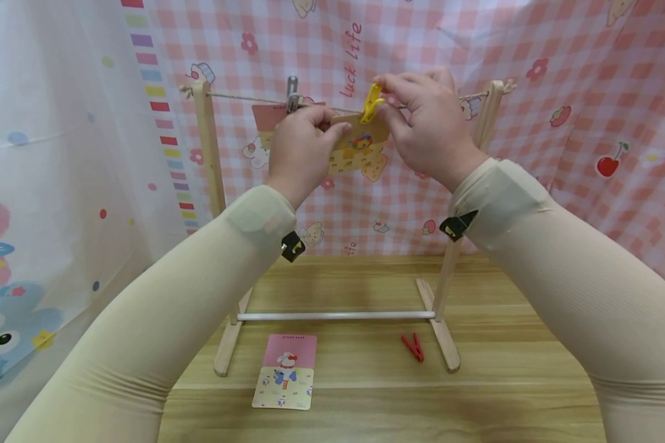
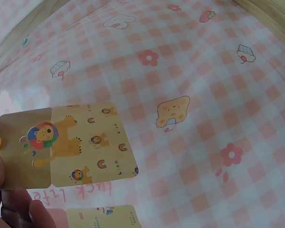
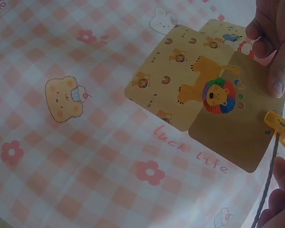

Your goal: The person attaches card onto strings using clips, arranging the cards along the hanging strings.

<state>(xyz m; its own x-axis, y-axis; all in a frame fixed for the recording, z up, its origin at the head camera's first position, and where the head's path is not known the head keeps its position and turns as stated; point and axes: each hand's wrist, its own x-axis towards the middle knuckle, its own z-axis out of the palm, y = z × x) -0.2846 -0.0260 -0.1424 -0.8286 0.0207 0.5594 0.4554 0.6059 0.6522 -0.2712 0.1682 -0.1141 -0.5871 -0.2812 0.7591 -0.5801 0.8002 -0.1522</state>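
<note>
A wooden rack (image 1: 210, 184) stands on the table with a string (image 1: 244, 98) stretched across its top. My left hand (image 1: 302, 144) pinches the upper left edge of a yellow lion card (image 1: 360, 151) (image 2: 71, 147) (image 3: 213, 102) up at the string. My right hand (image 1: 421, 117) pinches a yellow clothespin (image 1: 372, 101) (image 3: 281, 129) at the card's top edge on the string. A pink card (image 1: 266, 117) hangs to the left under a silver clip (image 1: 292, 92).
On the wooden table (image 1: 504, 369) lie a pink-and-yellow card (image 1: 285, 372) near the front and a red clothespin (image 1: 414, 346) by the rack's right foot. Pink checked cloth (image 1: 587, 123) hangs behind; a white curtain (image 1: 50, 154) hangs at the left.
</note>
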